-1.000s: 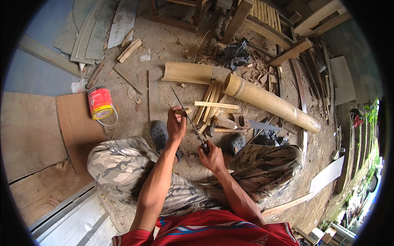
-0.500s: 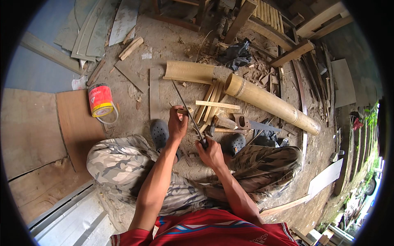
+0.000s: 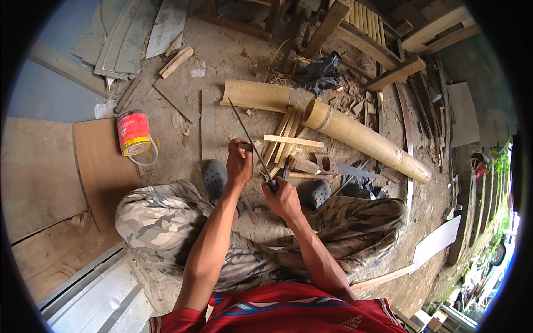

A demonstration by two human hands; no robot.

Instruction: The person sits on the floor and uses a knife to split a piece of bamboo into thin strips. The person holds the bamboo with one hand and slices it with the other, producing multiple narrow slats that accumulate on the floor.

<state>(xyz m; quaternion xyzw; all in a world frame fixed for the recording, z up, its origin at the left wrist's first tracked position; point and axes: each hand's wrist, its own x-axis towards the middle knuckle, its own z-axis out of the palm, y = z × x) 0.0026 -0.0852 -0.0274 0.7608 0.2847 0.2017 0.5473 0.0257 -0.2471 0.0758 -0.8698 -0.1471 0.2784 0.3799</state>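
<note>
My right hand (image 3: 284, 201) is closed round the dark handle of a long knife (image 3: 246, 132), whose narrow blade slants away to the left. My left hand (image 3: 239, 167) pinches a small bamboo piece (image 3: 245, 146) beside the blade; whether the two touch is hard to tell. Most of that piece is hidden by my fingers. Just beyond my hands a pale bamboo strip (image 3: 297, 142) lies across several other strips (image 3: 286, 131). A handsaw (image 3: 355, 170) rests on the ground to their right, with a short wooden block (image 3: 303, 164) by its handle.
A thick bamboo pole (image 3: 366, 140) lies at right, near a split bamboo half (image 3: 256, 95). At left stands a red and yellow can (image 3: 134, 133) with a handle. Wooden furniture frames (image 3: 327, 28), a black plastic bag (image 3: 319, 73) and scattered offcuts fill the far side.
My right hand has shifted slightly forward and left, sliding the knife blade farther past the bamboo piece. My left hand keeps its hold, almost in place. The view has moved slightly.
</note>
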